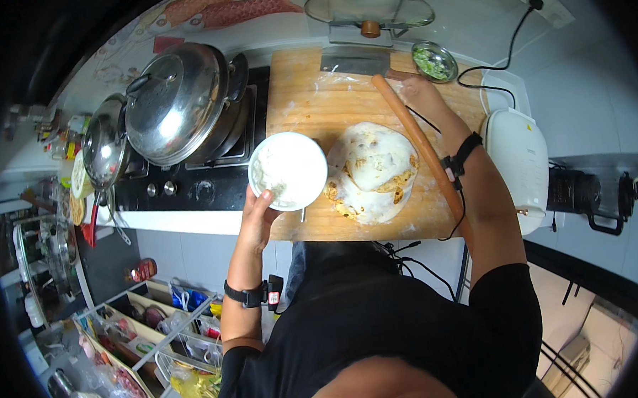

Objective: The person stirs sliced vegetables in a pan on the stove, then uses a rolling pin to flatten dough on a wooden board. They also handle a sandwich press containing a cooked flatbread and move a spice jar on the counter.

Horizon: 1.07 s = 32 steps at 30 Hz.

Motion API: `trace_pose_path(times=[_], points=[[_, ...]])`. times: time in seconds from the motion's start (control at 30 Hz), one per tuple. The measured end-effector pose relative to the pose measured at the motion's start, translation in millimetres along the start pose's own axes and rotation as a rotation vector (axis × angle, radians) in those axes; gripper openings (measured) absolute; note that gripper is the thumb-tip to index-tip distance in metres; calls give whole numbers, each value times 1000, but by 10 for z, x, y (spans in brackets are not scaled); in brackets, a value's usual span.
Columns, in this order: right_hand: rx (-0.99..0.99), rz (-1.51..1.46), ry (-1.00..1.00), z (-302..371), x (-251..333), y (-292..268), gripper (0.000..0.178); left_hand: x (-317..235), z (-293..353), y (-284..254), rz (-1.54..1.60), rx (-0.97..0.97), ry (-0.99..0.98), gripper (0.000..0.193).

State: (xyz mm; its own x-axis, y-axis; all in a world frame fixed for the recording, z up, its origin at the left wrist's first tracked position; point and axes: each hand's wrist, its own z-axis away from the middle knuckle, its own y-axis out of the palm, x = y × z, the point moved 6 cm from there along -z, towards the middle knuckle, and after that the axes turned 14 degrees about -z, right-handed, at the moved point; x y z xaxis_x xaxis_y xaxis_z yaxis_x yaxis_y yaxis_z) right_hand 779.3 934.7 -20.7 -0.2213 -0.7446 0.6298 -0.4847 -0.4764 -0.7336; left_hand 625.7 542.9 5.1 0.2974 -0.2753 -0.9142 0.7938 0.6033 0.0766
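My left hand (pixel 257 210) grips the rim of a white bowl (pixel 311 172) with white powder like flour inside. The bowl is held over the board's left edge, beside a flour-dusted mound of dough (pixel 373 169) with yellow-brown patches on it. My right hand (pixel 421 95) is at the far right of the wooden board (pixel 297 100), its fingers curled down beside the cleaver's handle; what they hold, if anything, is hidden. The cleaver (pixel 356 61) lies flat at the back. Just left of my right forearm a long wooden rolling pin (pixel 417 134) lies slanting across the board.
A large lidded steel pot (pixel 176 102) and a lidded pan (pixel 104 144) stand on the black stove (pixel 191 194) at left. A small bowl of chopped greens (pixel 434 61) sits at the back right, near a black cable (pixel 510 52). A white appliance (pixel 515 158) borders the board.
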Motion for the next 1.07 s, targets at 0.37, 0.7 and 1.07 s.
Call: trace_pose_path(times=[0.37,0.7,1.07], points=[[520,-474,151,165,763,1430,9,536,453,-654,46,-300,-134,69],[707,129,-616,609,2076,2651,15,662,713,-844,245,-369,-74,68],[750,-91,-437,478,2204,2621,20,734,1170,-1829,316,-367,52,68]])
